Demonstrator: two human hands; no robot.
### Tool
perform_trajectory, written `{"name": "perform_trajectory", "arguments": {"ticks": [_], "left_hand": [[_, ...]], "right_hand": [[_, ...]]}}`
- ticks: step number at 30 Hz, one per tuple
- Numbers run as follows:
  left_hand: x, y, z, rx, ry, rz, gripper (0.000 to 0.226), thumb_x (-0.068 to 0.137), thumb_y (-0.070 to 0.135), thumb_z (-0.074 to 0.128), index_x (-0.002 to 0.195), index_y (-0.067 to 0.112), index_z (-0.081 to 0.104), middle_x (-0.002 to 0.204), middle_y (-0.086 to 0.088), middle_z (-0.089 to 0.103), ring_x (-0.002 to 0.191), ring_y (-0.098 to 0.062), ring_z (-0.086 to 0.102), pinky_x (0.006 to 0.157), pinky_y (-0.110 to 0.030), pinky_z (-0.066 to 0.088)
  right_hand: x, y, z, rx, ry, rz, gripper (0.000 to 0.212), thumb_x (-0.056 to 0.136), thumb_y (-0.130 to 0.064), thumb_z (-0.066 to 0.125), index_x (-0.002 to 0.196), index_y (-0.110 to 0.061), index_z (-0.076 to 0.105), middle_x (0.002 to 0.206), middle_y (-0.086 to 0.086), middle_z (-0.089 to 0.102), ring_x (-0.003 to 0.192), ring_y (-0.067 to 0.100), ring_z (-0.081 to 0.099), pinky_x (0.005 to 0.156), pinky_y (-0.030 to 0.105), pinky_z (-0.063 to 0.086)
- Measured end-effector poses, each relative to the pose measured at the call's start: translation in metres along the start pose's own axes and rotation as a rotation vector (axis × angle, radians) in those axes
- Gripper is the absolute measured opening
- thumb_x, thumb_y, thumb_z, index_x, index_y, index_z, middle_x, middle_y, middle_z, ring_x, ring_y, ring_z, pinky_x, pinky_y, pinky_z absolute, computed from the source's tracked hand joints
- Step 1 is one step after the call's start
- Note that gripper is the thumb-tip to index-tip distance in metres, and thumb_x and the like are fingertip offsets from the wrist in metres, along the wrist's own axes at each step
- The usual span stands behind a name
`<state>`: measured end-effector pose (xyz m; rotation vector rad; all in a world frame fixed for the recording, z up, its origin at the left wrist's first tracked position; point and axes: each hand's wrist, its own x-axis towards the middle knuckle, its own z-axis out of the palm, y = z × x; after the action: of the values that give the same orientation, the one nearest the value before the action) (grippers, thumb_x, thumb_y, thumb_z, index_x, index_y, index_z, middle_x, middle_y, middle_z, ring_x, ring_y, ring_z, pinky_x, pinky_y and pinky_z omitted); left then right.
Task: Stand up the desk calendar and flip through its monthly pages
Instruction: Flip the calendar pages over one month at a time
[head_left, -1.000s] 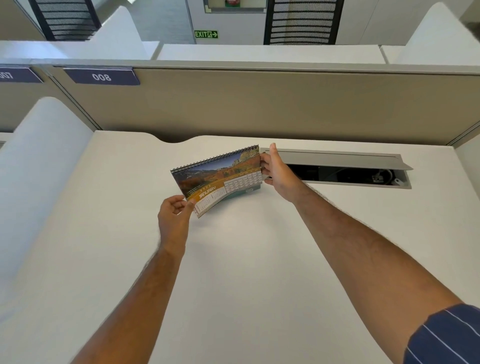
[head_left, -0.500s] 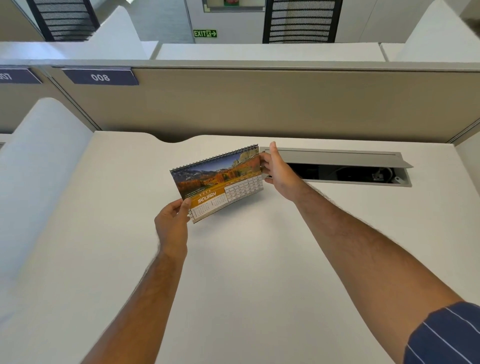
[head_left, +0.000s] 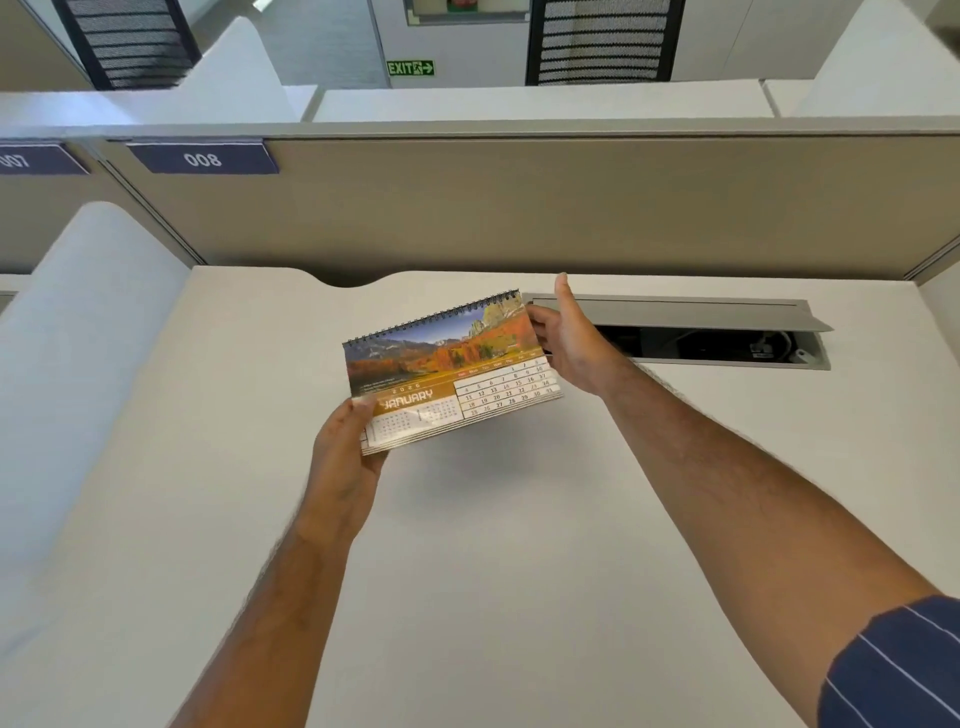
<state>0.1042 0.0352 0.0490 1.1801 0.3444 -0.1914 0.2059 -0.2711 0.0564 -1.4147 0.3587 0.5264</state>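
The calendar (head_left: 453, 371) now faces January-up, both hands (head_left: 340, 462) (head_left: 571, 345) pinching its ends above the desk (head_left: 519, 571), not yet stood.

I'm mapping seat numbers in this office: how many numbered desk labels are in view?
2. The label reading 008 hangs on the beige partition behind the desk, upper left. A second label, cropped by the left frame edge, shows 007. Others may lie outside the view.

Both hands hold the desk calendar (head_left: 451, 370) above the desk (head_left: 519, 545), January page up. The left hand (head_left: 345, 457) grips its 7 o'clock corner; the right hand (head_left: 569, 340) its 3 o'clock edge, thumb raised.
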Motion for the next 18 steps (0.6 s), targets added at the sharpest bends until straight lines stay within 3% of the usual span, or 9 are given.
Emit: {"name": "perform_trajectory", "arguments": {"ticks": [4,7,10,14,18], "left_hand": [[0.000,0.026,0.015,-0.139,0.001,0.043,0.039,0.113,0.043,0.051,0.128,0.019,0.078,0.129,-0.014,0.079,0.116,-0.027,0.078,0.092,-0.035,0.066],[0.009,0.044,0.026,-0.277,0.031,0.050,0.052,0.112,0.053,0.048,0.131,0.010,0.070,0.131,-0.022,0.076,0.118,-0.034,0.077,0.096,-0.043,0.064],[0.021,0.056,0.030,-0.290,0.030,0.045,0.059,0.112,0.056,0.043,0.139,0.007,0.061,0.136,-0.021,0.075,0.120,-0.035,0.076,0.100,-0.047,0.062],[0.029,0.062,0.032,-0.224,-0.025,0.030,0.058,0.113,0.055,0.041,0.149,0.012,0.057,0.143,-0.018,0.073,0.131,-0.034,0.072,0.098,-0.040,0.062],[0.032,0.057,0.029,-0.205,-0.027,0.025,0.061,0.113,0.057,0.039,0.154,0.014,0.053,0.142,-0.020,0.073,0.131,-0.036,0.071,0.102,-0.044,0.062]], "right_hand": [[-0.002,0.001,-0.002,0.039,-0.009,-0.013,0.103,0.100,-0.081,0.004,0.145,-0.013,0.066,0.142,0.017,0.071,0.140,0.033,0.062,0.127,0.054,0.038],[-0.002,0.003,-0.003,0.052,0.014,-0.023,0.097,0.100,-0.083,0.005,0.137,-0.023,0.072,0.141,0.010,0.074,0.140,0.025,0.062,0.124,0.047,0.040],[-0.003,0.001,-0.002,0.019,0.017,-0.029,0.099,0.099,-0.083,0.002,0.135,-0.022,0.070,0.145,0.009,0.069,0.139,0.024,0.059,0.114,0.044,0.042],[-0.003,0.002,0.000,-0.007,0.015,-0.029,0.101,0.099,-0.082,0.002,0.141,-0.018,0.067,0.146,0.009,0.068,0.143,0.027,0.056,0.125,0.051,0.036],[-0.003,0.004,0.003,-0.020,0.025,-0.028,0.099,0.101,-0.079,0.001,0.147,-0.017,0.062,0.147,0.009,0.067,0.144,0.029,0.055,0.128,0.056,0.033]]}}
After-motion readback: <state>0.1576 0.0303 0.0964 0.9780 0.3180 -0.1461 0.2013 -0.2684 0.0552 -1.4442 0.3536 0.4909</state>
